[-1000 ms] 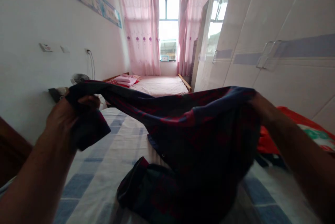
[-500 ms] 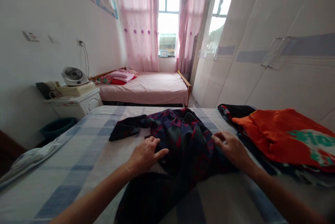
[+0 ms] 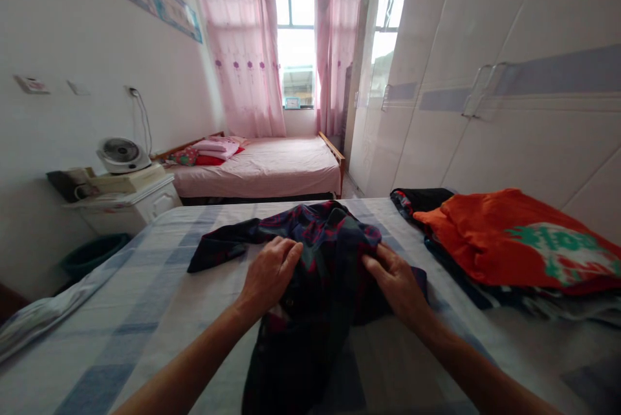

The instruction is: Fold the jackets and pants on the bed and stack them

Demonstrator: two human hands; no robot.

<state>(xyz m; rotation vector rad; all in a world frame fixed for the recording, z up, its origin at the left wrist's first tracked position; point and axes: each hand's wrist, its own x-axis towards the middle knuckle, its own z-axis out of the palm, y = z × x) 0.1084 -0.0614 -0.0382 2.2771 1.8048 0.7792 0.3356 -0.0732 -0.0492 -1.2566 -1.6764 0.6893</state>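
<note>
A dark garment with a red and blue pattern, which looks like a jacket (image 3: 334,273), lies rumpled on the bed in front of me. One sleeve stretches out to the left, and its lower part runs towards me. My left hand (image 3: 274,269) is closed at the jacket's left edge, thumb against fingers, pinching the cloth. On the opposite edge, my right hand (image 3: 392,276) grips the fabric between thumb and fingers. A small round button shows below my left hand. Part of the right sleeve sticks out behind my right wrist.
A pile of clothes with an orange shirt (image 3: 485,227) on top lies at the right. The striped sheet (image 3: 160,311) covers the bed under the jacket. Beyond are a pink bed (image 3: 281,166), a bedside cabinet (image 3: 160,198) with a fan (image 3: 123,153), and white wardrobes (image 3: 436,137).
Both hands have closed on the jacket's sides and come nearer each other, drawing the cloth narrower. The lower part has shifted right, and the view has turned slightly right.
</note>
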